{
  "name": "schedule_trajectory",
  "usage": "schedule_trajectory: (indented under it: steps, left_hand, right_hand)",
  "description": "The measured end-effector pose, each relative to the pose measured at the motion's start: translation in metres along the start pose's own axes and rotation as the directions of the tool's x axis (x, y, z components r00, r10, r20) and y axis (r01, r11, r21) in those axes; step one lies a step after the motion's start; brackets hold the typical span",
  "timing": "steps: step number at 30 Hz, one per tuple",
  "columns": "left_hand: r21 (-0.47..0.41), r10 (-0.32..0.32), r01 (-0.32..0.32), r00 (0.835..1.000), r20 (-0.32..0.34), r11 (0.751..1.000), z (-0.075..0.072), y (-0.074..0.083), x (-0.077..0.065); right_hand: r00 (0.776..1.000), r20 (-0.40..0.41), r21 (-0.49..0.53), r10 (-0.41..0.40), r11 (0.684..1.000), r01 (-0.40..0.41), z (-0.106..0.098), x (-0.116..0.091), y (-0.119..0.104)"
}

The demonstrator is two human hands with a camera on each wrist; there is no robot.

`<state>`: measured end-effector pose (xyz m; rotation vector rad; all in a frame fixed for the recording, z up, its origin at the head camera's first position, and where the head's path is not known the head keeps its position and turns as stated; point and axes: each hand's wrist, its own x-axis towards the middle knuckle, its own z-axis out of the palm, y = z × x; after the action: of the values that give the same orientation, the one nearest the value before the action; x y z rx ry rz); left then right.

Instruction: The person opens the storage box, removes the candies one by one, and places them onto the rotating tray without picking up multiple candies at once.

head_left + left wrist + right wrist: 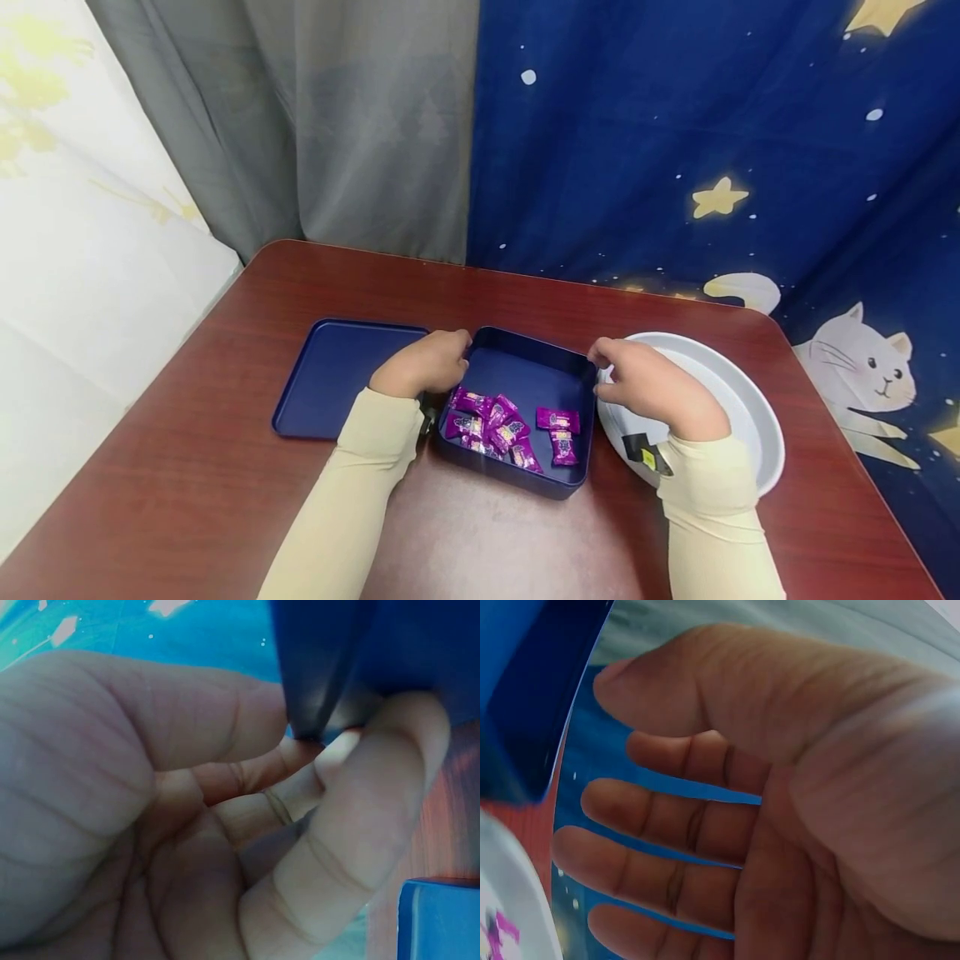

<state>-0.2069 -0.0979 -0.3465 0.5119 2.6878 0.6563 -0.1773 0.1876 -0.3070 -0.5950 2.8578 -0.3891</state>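
Between the 2 hands, toward the middle of the desk (180,475), sits the box (517,375); the left hand (426,365) is nearer, touching its left wall by the far left corner; the right hand (654,385) is just beside the far right corner, apart from it in the right wrist view. Which side of the box is longer I cannot tell; its far wall runs roughly along the desk's far edge, slightly askew.

Both forearms reach in from the near side, the left slanting rightward, the right turned leftward over the tray (752,417); the left thumb and forefinger pinch the box wall; the right hand is wide and holds nothing, its fingers spread, its thumb toward the box.

Inside the box, candies (508,432) heap against the left and near walls, with 2 more toward the near right corner; the lid (322,387) lies left of the box, partly behind the left hand; the tray stands just beside the box, toward the desk's right edge.
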Motion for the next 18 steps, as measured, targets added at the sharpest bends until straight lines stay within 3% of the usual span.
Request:
schedule_trajectory:
  steps: [10,18]
  left_hand:
    - [-0.004,-0.001,0.001,1.0,-0.001,1.0,0.0,-0.001,0.0]
    - [-0.005,0.004,-0.004,1.0,0.0,1.0,-0.001,-0.001,-0.001]
  right_hand:
    - [0.998,0.014,0.026,-0.061,0.998,0.061,0.011,0.02,-0.032]
    - [0.997,0.083,-0.01,0.004,1.0,-0.003,0.026,0.034,-0.046]
